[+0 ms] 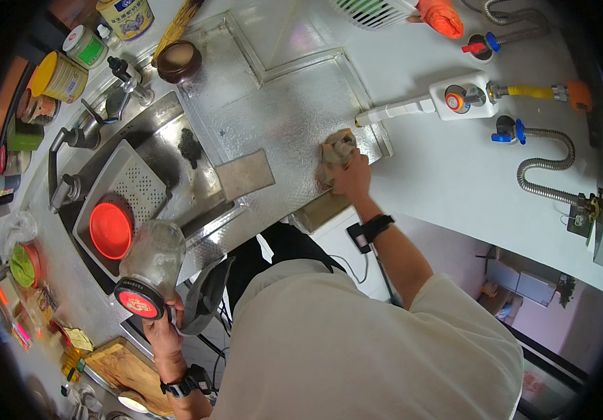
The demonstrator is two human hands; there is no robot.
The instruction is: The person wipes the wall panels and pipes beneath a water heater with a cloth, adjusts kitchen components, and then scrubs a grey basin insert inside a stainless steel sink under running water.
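My left hand (163,334) grips a clear glass jar (155,253) near its black lid, whose top bears a red label. The jar is tilted over the front edge of the sink. A grey cloth (208,296) hangs by the fingers of that hand; whether they pinch it too, I cannot tell. My right hand (353,176) is closed over a crumpled beige rag (339,147), which lies against the stainless steel worktop (286,115) near its right end. Left of the rag, a flat beige cloth (245,174) rests at the sink's edge.
The steel sink (173,142) holds a grey perforated basket (136,176), a red bowl (110,231) and a dark scrubber (190,147). A faucet (60,152) rises behind. A white valve fitting (464,97) juts toward the rag. A brown pot (178,60) stands at the back. A wooden board (128,373) lies lower left.
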